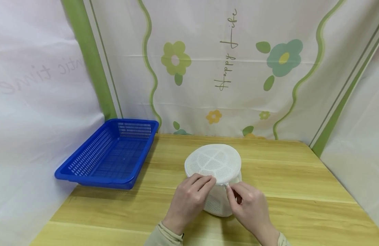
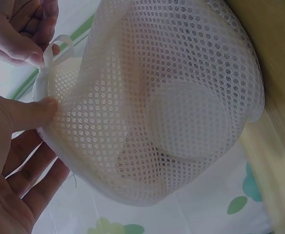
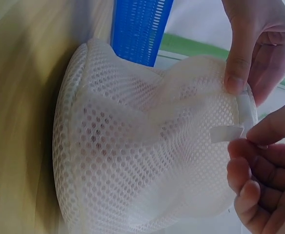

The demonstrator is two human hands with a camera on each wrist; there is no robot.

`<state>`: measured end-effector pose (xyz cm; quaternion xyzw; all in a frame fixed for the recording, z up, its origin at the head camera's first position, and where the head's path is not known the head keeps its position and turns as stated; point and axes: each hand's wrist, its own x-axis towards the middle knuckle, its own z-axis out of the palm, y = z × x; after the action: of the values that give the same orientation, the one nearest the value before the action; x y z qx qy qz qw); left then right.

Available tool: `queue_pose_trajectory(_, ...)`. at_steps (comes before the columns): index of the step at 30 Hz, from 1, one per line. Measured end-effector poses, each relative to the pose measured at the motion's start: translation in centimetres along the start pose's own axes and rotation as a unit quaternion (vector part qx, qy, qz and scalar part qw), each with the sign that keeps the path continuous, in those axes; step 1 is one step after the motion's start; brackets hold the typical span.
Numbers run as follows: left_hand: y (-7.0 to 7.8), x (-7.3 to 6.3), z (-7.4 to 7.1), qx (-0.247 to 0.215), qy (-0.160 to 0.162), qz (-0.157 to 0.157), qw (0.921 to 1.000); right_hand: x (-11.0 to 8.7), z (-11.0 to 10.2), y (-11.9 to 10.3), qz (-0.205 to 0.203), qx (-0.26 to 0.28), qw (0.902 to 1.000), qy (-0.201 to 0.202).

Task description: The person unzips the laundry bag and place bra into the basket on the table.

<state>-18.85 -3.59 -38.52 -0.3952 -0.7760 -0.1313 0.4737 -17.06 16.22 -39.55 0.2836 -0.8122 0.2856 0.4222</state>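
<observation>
A white mesh laundry bag (image 1: 212,160) stands on the table, its round lid facing up and slightly tilted. My left hand (image 1: 189,200) pinches the near rim, thumb on the mesh side and fingers over the lid edge. Just right of it, my right hand (image 1: 250,204) pinches something small at the rim's seam, which its fingertips mostly hide. A short white fabric loop (image 3: 226,133) sticks out beside those fingertips in the right wrist view. The bag's side wall (image 2: 132,97) is creased, and a pale round patch shows through it in the left wrist view.
A blue plastic basket (image 1: 138,171) with slotted walls sits at the table's left side. The wooden table (image 1: 300,177) ends at a white printed curtain (image 1: 195,95) behind, with more white cloth on both sides.
</observation>
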Motion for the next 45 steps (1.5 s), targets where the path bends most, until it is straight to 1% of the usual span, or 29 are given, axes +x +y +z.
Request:
queue_pose_trajectory(3, 0.0, 0.0, 0.0, -0.009, 0.0, 0.006, 0.9999, 0.0, 0.2, -0.2, -0.012, 0.022, 0.9997, 0.003)
queue_pose_trajectory(7, 0.1, 0.0, 0.1, -0.012, 0.003, 0.032, 0.9994, -0.1, 0.6, -0.3, -0.037, 0.045, 0.9983, 0.006)
queue_pose_trajectory(10, 0.1, 0.0, 0.2, -0.007, 0.007, 0.039, 0.9992, -0.1, 0.9, -0.5, -0.049, 0.059, 0.997, 0.0)
queue_pose_trajectory(14, 0.2, 0.0, 0.2, -0.006, 0.008, 0.028, 0.9996, -0.2, 1.0, -0.7, -0.048, 0.066, 0.9967, 0.002)
queue_pose_trajectory(22, 0.2, 0.0, 0.2, 0.0, 0.014, 0.023, 0.9996, -0.2, 1.0, -0.8, -0.044, 0.067, 0.9967, 0.005)
queue_pose_trajectory(31, 0.3, 0.0, 0.2, -0.009, 0.004, 0.011, 0.9999, -0.2, 1.0, -0.9, -0.046, 0.074, 0.9962, 0.011)
queue_pose_trajectory(40, 0.3, 0.0, 0.2, -0.02, 0.007, -0.001, 0.9998, -0.2, 1.1, -1.0, -0.058, 0.079, 0.9949, 0.025)
queue_pose_trajectory(45, 0.4, -0.1, 0.2, -0.023, -0.001, -0.007, 0.9997, -0.1, 1.1, -1.1, -0.062, 0.078, 0.9946, 0.029)
